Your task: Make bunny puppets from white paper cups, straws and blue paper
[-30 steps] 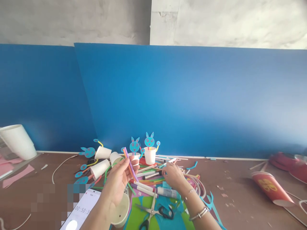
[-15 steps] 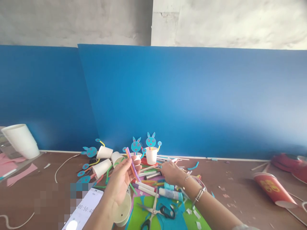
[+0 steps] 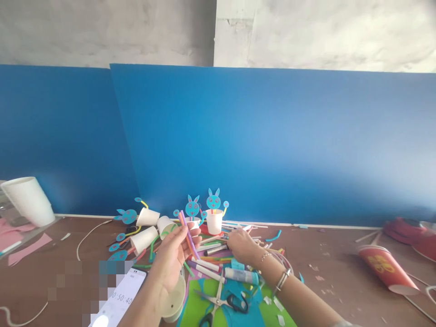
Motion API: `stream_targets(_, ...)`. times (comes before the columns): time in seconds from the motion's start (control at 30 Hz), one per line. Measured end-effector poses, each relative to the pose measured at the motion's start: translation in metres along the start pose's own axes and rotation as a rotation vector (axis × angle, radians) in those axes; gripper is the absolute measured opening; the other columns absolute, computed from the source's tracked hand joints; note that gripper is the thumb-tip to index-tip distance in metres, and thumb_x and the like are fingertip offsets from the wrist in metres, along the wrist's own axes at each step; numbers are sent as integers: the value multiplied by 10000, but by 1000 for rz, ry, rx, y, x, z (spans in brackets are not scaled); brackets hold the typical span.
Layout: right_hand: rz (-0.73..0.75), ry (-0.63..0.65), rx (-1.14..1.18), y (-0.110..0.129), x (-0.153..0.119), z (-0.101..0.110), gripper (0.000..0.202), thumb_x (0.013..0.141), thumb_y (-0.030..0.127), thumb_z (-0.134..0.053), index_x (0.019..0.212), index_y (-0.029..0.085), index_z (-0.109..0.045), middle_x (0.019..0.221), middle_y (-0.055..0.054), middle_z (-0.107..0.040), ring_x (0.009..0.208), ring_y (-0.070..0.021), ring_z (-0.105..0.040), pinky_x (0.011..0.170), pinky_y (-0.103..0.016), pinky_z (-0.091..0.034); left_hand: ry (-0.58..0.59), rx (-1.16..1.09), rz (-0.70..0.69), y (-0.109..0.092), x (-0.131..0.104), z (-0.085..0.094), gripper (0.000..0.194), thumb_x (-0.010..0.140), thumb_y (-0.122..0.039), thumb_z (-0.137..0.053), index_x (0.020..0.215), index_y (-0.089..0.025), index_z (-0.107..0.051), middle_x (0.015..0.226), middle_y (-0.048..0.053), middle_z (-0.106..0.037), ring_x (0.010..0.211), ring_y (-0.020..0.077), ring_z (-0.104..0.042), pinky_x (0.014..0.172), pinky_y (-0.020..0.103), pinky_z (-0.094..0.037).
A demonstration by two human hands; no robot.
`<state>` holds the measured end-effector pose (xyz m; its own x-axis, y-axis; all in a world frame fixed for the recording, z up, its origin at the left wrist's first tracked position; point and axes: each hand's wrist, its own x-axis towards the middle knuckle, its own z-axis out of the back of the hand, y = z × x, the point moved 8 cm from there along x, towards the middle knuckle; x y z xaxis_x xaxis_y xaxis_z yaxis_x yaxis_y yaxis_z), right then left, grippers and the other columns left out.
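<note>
My left hand (image 3: 175,247) is closed around a purple straw and an orange straw (image 3: 188,234), which it holds tilted above the table. My right hand (image 3: 243,245) reaches down into a pile of loose straws and pens, its fingers curled and their tips hidden; what they pinch, if anything, I cannot make out. Just behind the hands, a white paper cup (image 3: 214,221) with a blue rabbit head (image 3: 213,201) and straw arms stands upright. A second rabbit cup is partly covered by my left hand. More white cups (image 3: 144,239) with rabbit parts lie on their sides at the left.
Scissors (image 3: 218,299) lie on green and blue paper (image 3: 197,313), near a glue stick (image 3: 241,275) and markers (image 3: 208,270). A phone (image 3: 119,295) shows a timer. A red paper cup (image 3: 388,269) lies at right, stacked white cups (image 3: 29,202) lean at left. A blue partition (image 3: 265,141) stands behind.
The view has shifted very slightly. Both hands stay almost where they were, the left still holding the straws and the right still in the pile.
</note>
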<state>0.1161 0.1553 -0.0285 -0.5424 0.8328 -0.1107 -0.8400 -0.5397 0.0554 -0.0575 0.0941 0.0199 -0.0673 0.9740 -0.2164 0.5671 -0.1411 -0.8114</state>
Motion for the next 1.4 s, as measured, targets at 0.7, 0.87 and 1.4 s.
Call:
stream_targets(0.7,-84,-160,1603,33,-38,50,144,645,279,-668,616,161,-591,570,26,-533,550,-96,-433,569,-232,-351,122,165,107,41,-7,-18,315,774,-339,-703,997,-122,-656,849,101,-740,763,233,-703,571,274,-521)
stream_targets(0.87,-146,-239,1479,50,-40,44,120,656,254,-635,612,156,-580,562,30,-530,540,-98,-447,558,-235,-367,197,317,76,47,-14,-31,316,787,-394,-657,963,-134,-686,837,76,-738,722,208,-694,562,259,-495)
stream_targets(1.4,-246,-262,1378,41,-37,33,141,644,294,-632,603,179,-562,498,27,-567,478,-125,-547,483,-235,-416,242,280,160,54,-17,-34,431,692,-493,-722,922,-132,-670,756,80,-735,721,219,-697,644,285,-497)
